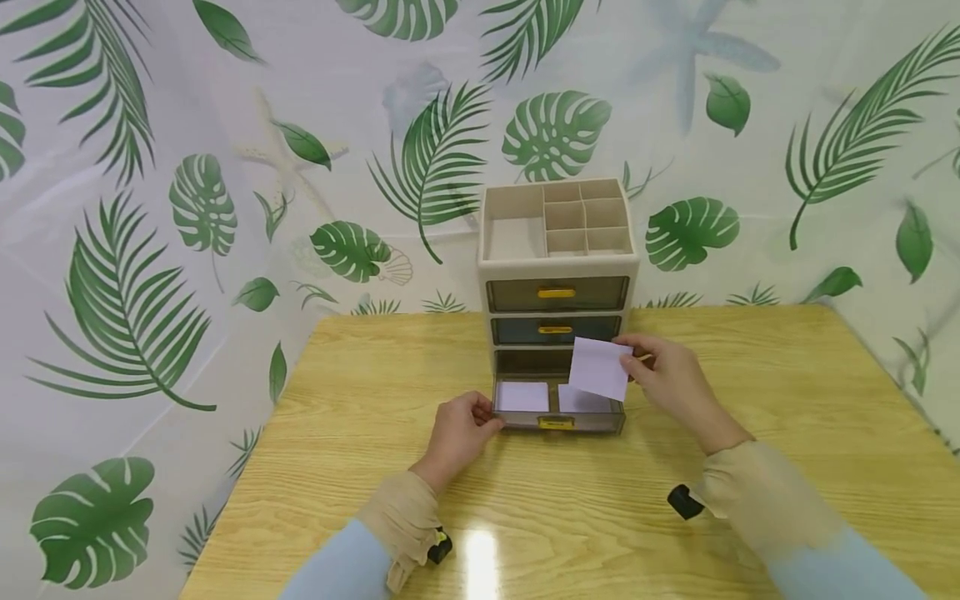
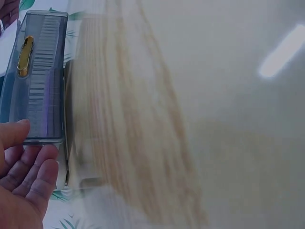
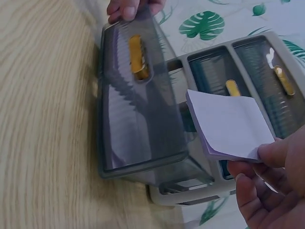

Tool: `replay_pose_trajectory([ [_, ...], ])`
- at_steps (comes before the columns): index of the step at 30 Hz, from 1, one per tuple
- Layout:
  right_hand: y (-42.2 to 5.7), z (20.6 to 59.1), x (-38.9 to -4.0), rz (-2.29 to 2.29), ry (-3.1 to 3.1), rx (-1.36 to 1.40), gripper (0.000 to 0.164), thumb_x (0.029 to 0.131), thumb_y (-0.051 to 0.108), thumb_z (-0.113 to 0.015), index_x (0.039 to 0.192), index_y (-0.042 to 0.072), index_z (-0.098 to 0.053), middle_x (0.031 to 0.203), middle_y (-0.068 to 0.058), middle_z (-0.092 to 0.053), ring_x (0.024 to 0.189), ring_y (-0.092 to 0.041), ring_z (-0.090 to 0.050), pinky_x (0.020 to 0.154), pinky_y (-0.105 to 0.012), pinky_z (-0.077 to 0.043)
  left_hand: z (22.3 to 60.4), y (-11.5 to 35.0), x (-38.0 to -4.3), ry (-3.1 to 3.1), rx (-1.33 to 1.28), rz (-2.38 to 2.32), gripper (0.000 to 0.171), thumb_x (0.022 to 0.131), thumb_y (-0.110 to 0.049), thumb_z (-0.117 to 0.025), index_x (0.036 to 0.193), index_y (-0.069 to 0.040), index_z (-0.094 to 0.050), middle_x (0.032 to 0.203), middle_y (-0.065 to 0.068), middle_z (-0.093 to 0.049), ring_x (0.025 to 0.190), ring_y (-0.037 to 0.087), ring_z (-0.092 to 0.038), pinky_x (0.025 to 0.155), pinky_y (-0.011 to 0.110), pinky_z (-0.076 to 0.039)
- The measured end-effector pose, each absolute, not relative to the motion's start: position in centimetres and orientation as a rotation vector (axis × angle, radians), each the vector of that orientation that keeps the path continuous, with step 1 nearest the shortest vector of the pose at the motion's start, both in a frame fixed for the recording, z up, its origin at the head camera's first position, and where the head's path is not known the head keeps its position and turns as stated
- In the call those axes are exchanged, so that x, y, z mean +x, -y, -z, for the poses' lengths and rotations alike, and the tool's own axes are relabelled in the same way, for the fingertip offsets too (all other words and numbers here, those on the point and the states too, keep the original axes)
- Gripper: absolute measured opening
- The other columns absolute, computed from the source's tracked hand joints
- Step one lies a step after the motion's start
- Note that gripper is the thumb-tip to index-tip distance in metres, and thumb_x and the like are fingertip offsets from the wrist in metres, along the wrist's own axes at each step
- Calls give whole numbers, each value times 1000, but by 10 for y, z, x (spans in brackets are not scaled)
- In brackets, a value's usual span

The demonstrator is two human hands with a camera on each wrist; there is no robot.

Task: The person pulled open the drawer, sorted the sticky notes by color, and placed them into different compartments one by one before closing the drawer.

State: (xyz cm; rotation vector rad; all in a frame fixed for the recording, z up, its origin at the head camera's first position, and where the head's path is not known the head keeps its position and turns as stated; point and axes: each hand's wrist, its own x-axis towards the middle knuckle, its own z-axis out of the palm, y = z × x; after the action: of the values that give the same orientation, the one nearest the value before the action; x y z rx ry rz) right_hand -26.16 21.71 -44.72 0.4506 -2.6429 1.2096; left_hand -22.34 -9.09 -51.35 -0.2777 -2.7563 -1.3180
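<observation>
My right hand [image 1: 670, 372] pinches a pad of pale lilac paper notes [image 1: 600, 368] by its right edge, thumb on top. The pad is tilted above the right side of a pulled-out clear grey drawer [image 1: 556, 422], the lowest in a small cream desktop organizer [image 1: 558, 268]. Inside that drawer lie a lilac pad on the left [image 1: 522, 396] and another on the right [image 1: 576, 400], partly hidden by the held one. At the drawer's left front corner, my left hand [image 1: 459, 429] grips the edge, thumb on the front face [image 2: 16, 133] and fingers around the side.
Two upper drawers with yellow handles [image 1: 556, 293] are closed. Open compartments [image 1: 587, 217] top the organizer. It stands at the back of a wood-grain table [image 1: 360, 367], against a leaf-printed cloth [image 1: 315, 183]. Dark wrist devices show beneath both sleeves.
</observation>
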Motion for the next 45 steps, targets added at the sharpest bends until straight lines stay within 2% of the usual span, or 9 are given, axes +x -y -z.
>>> replay_pose_trajectory([
  [5, -210, 455, -272, -1112, 2696, 523, 22, 92, 8, -59, 113, 12, -64, 83, -6, -62, 69, -18, -59, 53, -34, -48, 515, 91, -223, 2732, -306, 1246, 14, 82, -16, -75, 78, -14, -61, 73, -4, -62, 66, 4, -57, 58, 21, -50],
  [10, -206, 462, -277, -1065, 2758, 556, 22, 93, 9, -59, 114, 12, -64, 82, -6, -62, 69, -19, -53, 55, -35, -46, 514, 90, -221, 2718, -316, 1260, 13, 82, -15, -74, 78, -13, -61, 74, -3, -64, 66, 4, -58, 58, 21, -51],
  [15, -204, 469, -281, -1050, 2794, 648, 23, 92, 7, -59, 114, 9, -65, 85, -7, -64, 73, -19, -53, 58, -35, -47, 514, 91, -220, 2722, -306, 1257, 13, 83, -15, -73, 78, -13, -61, 74, -4, -63, 66, 4, -58, 58, 20, -50],
  [20, -203, 474, -283, -1035, 2817, 716, 22, 91, 5, -59, 112, 7, -66, 70, -2, -58, 63, -17, -47, 51, -32, -42, 515, 91, -219, 2718, -299, 1263, 14, 82, -15, -73, 77, -14, -61, 73, -4, -63, 66, 3, -58, 57, 20, -50],
  [25, -203, 477, -283, -1008, 2844, 743, 21, 91, 4, -58, 111, 7, -66, 66, -1, -54, 57, -16, -44, 47, -30, -38, 516, 91, -220, 2709, -296, 1263, 15, 82, -15, -74, 77, -13, -60, 73, -4, -62, 65, 4, -57, 56, 20, -50],
  [30, -200, 481, -283, -787, 2864, 734, 20, 89, 8, -61, 107, 11, -68, 69, 1, -58, 68, -21, -44, 56, -34, -38, 516, 91, -220, 2704, -300, 1251, 15, 82, -15, -74, 76, -13, -60, 72, -4, -62, 64, 3, -57, 56, 20, -50],
  [37, -195, 481, -288, -447, 2842, 781, 13, 83, 8, -65, 95, 11, -71, 87, -3, -68, 84, -25, -48, 71, -43, -42, 516, 91, -220, 2715, -301, 1257, 15, 82, -15, -74, 77, -14, -60, 72, -4, -62, 65, 4, -57, 57, 20, -50],
  [42, -191, 475, -286, -242, 2828, 809, 12, 80, 8, -66, 90, 13, -71, 91, -6, -69, 91, -31, -50, 73, -53, -44, 516, 91, -220, 2717, -295, 1263, 16, 82, -15, -74, 76, -14, -59, 72, -4, -61, 65, 4, -57, 57, 20, -50],
  [45, -189, 472, -285, -181, 2846, 805, 12, 82, 9, -63, 89, 14, -72, 92, -6, -68, 91, -34, -50, 72, -55, -44, 515, 91, -219, 2712, -301, 1265, 16, 82, -14, -74, 76, -14, -59, 72, -4, -61, 65, 4, -57, 57, 20, -50],
])
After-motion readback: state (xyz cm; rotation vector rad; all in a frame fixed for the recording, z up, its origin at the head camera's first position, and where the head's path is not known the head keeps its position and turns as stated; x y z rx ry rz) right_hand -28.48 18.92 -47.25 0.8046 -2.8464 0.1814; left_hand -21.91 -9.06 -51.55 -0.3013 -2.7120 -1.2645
